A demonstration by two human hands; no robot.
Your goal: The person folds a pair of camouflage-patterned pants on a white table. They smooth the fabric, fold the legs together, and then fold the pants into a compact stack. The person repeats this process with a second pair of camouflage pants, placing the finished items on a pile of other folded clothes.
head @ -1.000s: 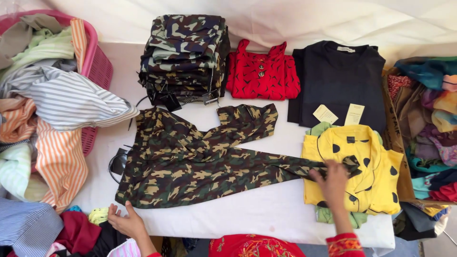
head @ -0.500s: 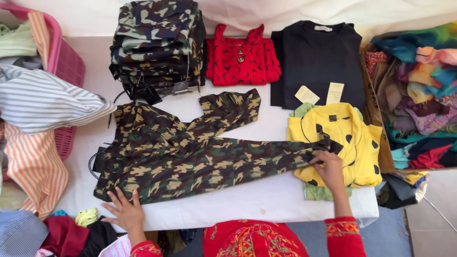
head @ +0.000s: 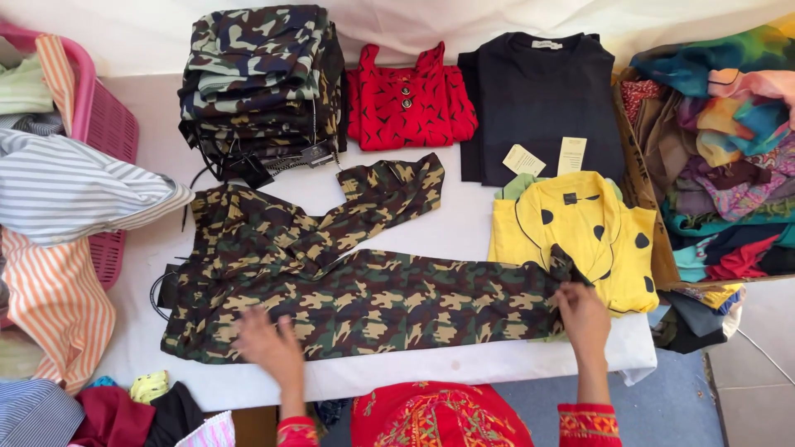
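Observation:
A camouflage garment (head: 356, 290) lies spread across the white table (head: 464, 228), its long leg reaching right over a folded yellow top with black dots (head: 580, 228). My left hand (head: 267, 343) rests flat on the garment's near left part, blurred, fingers apart. My right hand (head: 582, 314) pinches the garment's right end at the yellow top's edge.
A stack of folded camouflage clothes (head: 257, 79) stands at the back left, with a red top (head: 408, 99) and a folded black top (head: 546, 99) beside it. A pink basket (head: 99, 132) of striped clothes is left. A box of colourful fabrics (head: 712, 141) is right.
My left hand has moved from the table's near left corner up onto the camouflage garment. My right hand stays at the garment's right end. The garment lies flatter.

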